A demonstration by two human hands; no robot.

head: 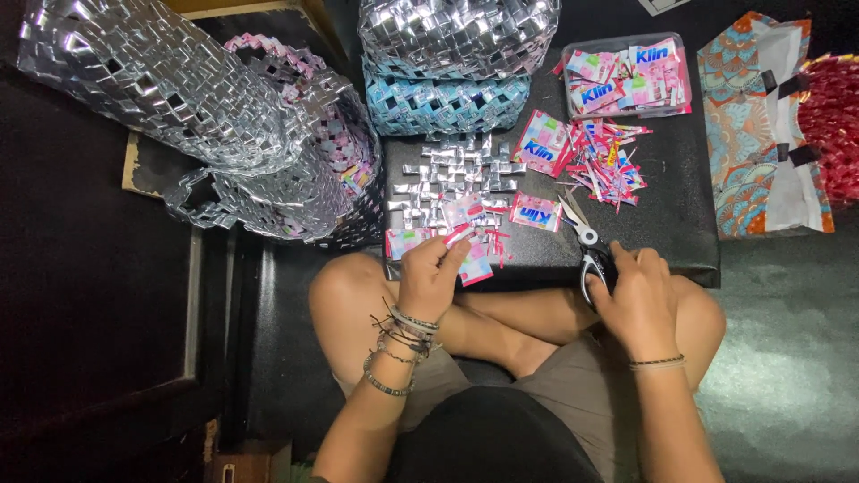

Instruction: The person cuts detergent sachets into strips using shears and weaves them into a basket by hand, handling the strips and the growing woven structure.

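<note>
My left hand [431, 275] pinches a small folded pink and white wrapper strip [458, 235] above my left knee. Close under it lie pink sachet wrappers [404, 240] and a pile of folded silver strips [455, 179] on a black board [667, 210]. Over the board's near edge my right hand [637, 295] grips the black handles of scissors [583, 237], whose open blades point up and left toward a pink sachet [535, 213]. I sit cross-legged on the floor.
Woven silver bags [170, 89] and a pink woven one [335, 134] stand at the left; a silver and blue woven bag [447, 67] at the top. A clear tub of sachets [626, 76], cut wrapper scraps [608, 156] and a patterned cloth pouch [761, 125] lie at the right.
</note>
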